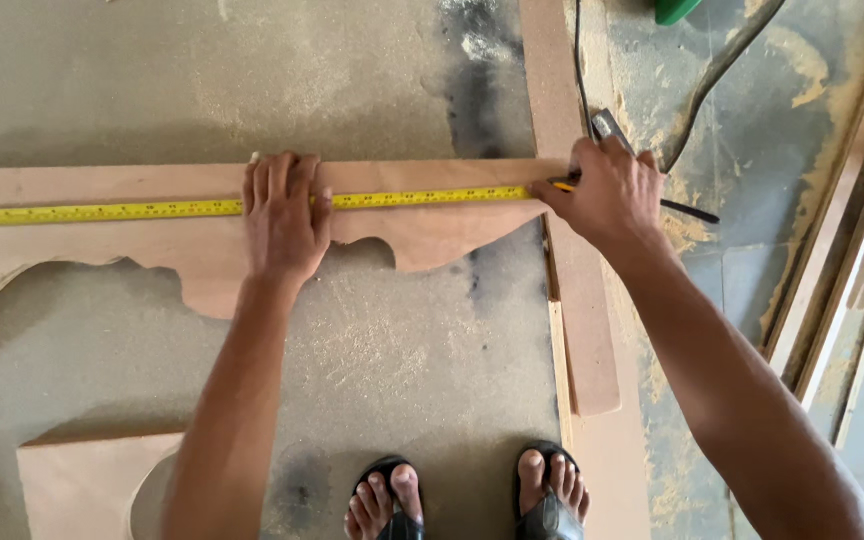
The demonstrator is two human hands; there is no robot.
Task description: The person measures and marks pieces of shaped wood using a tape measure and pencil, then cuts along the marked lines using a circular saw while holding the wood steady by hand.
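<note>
I am measuring a flat wood board [152,235] with a wavy cut edge. It lies on the dusty floor [202,80]. A yellow tape measure [132,210] runs along the board. My left hand [285,215] lies open and flat on the tape, pressing it down. My right hand [607,190] is closed around a pencil [687,211] at the end of the board, tip by the tape. I think I am marking a spot. Next the tape must stay still and the mark must sit right on the line. A long wood strip [577,290] crosses under my right hand. A black cord [580,60] lies close by. My feet in sandals [472,500] stand near.
</note>
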